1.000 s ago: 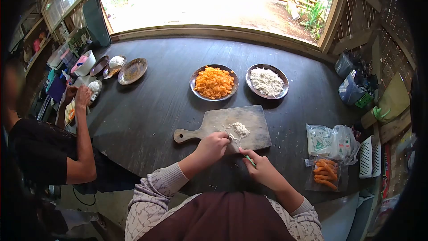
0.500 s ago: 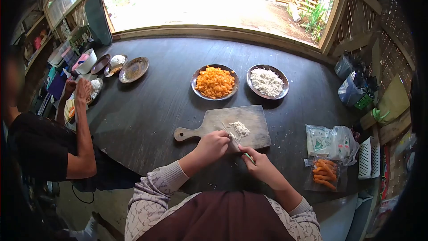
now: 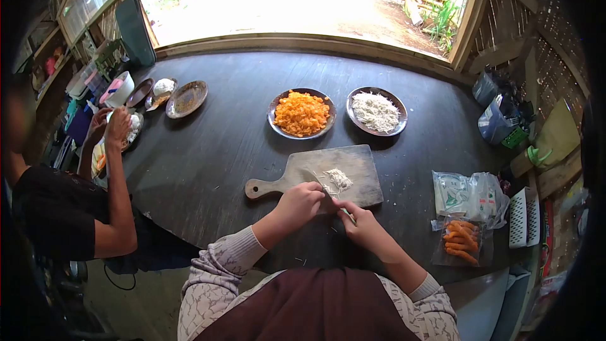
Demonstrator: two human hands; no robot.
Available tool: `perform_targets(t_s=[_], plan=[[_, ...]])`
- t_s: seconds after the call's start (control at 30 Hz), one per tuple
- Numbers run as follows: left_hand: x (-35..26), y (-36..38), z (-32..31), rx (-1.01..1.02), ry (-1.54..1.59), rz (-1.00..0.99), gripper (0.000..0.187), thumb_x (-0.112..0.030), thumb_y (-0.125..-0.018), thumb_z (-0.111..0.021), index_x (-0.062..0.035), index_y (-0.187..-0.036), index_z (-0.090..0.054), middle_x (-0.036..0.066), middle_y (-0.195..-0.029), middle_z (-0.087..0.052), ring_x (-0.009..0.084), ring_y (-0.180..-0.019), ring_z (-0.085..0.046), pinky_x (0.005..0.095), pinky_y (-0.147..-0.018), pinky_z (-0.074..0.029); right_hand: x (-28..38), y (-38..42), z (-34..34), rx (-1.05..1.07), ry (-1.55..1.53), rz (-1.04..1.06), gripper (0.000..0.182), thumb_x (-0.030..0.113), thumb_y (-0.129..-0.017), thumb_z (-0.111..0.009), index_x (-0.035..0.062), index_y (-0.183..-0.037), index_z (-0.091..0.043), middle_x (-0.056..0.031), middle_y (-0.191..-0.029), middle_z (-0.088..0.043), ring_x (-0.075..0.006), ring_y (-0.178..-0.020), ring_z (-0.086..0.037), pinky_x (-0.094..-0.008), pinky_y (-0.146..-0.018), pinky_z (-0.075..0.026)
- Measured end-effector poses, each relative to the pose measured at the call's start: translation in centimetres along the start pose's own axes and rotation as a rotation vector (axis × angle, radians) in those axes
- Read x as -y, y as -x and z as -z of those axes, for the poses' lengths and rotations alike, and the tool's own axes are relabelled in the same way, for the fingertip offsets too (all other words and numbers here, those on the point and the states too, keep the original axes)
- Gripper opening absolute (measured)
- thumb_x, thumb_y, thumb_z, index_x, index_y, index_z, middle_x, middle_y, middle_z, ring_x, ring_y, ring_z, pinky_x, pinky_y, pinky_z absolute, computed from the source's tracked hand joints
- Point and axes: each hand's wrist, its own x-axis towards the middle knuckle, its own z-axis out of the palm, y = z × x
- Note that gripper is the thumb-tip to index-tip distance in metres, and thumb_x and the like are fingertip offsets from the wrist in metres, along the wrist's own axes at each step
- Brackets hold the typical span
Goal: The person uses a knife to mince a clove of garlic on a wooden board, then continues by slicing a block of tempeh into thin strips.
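My right hand (image 3: 363, 226) is closed around the handle of a knife, its greenish end partly showing. The knife blade (image 3: 326, 202) slants up and left over the near part of a wooden cutting board (image 3: 297, 172). Against the blade's left side sits my left hand (image 3: 299, 206), fingers curled and pressed together. What it pinches is hidden behind the fingers. A small pile of thin white shreds (image 3: 338, 179) lies on the board just beyond the blade.
Beyond the board stand a plate of chopped orange pieces (image 3: 302, 114) and a plate of white shreds (image 3: 376, 112). To the right are plastic packages (image 3: 451, 194), a bag of orange carrot-like pieces (image 3: 461, 241) and a white basket (image 3: 524, 218). At left, another person (image 3: 117, 205) handles food near several dishes.
The knife blade has tilted and shifted slightly beside my left fingers. My right hand has moved a little. The view has shifted slightly, and the other person's hands have moved slightly.
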Motion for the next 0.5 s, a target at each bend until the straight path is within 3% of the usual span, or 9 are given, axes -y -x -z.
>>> perform_targets(t_s=[0.13,0.2,0.33,0.4,0.43,0.5], plan=[[-0.1,0.0,0.1,0.001,-0.006,0.003,0.012,-0.005,-0.076,-0.061,-0.0002,-0.085,-0.067,0.011,-0.095,-0.063,0.0286,-0.088,-0.062,0.0369,-0.078,-0.051,1.1,0.2,0.8,0.06,0.025,-0.097,0.033,0.016,-0.092,-0.052,0.0158,-0.125,-0.054,-0.0275,-0.092,-0.063,-0.0392,-0.084,-0.065,-0.0373,-0.074,-0.049],[0.1,0.0,0.0,0.001,-0.002,0.013,0.012,-0.005,-0.076,-0.061,-0.0002,-0.085,-0.067,0.011,-0.094,-0.063,0.0286,-0.087,-0.062,0.037,-0.078,-0.051,1.8,0.8,1.0,0.042,0.011,-0.113,0.033,0.015,-0.092,-0.054,0.0132,-0.125,-0.056,-0.0087,-0.061,-0.054,-0.0079,-0.054,-0.042,-0.0261,-0.055,-0.04],[0.2,0.1,-0.2,-0.002,-0.006,0.006,0.011,-0.005,-0.076,-0.061,-0.0004,-0.084,-0.067,0.011,-0.092,-0.063,0.0286,-0.086,-0.062,0.0375,-0.077,-0.051,2.3,0.9,0.9,0.045,0.014,-0.112,0.033,0.016,-0.092,-0.054,0.0139,-0.126,-0.056,-0.0053,-0.055,-0.045,-0.0078,-0.053,-0.037,-0.0254,-0.053,-0.037],[0.1,0.0,-0.1,-0.01,-0.003,-0.003,0.011,-0.005,-0.076,-0.061,-0.0005,-0.084,-0.067,0.011,-0.092,-0.063,0.0286,-0.086,-0.062,0.0375,-0.077,-0.051,2.6,0.9,1.1,0.051,0.022,-0.12,0.033,0.016,-0.092,-0.054,0.0131,-0.125,-0.056,-0.0115,-0.061,-0.056,-0.0122,-0.054,-0.05,-0.0289,-0.057,-0.043],[0.1,-0.1,0.0,0.001,-0.001,0.0,0.011,-0.005,-0.076,-0.061,-0.0004,-0.084,-0.067,0.011,-0.091,-0.063,0.0285,-0.086,-0.062,0.0374,-0.077,-0.051,1.8,0.7,0.8,0.051,0.022,-0.123,0.033,0.016,-0.092,-0.054,0.0131,-0.125,-0.056,-0.0115,-0.061,-0.056,-0.0122,-0.054,-0.05,-0.0289,-0.057,-0.043],[0.2,-0.2,0.0,0.017,0.006,0.004,0.011,-0.005,-0.076,-0.061,-0.0004,-0.084,-0.067,0.011,-0.091,-0.063,0.0285,-0.086,-0.062,0.0372,-0.077,-0.051,-0.4,0.1,-0.1,-0.028,0.067,0.05,0.032,0.015,-0.092,-0.054,0.0134,-0.124,-0.056,-0.0188,-0.074,-0.064,-0.0236,-0.067,-0.065,-0.0341,-0.064,-0.047]])
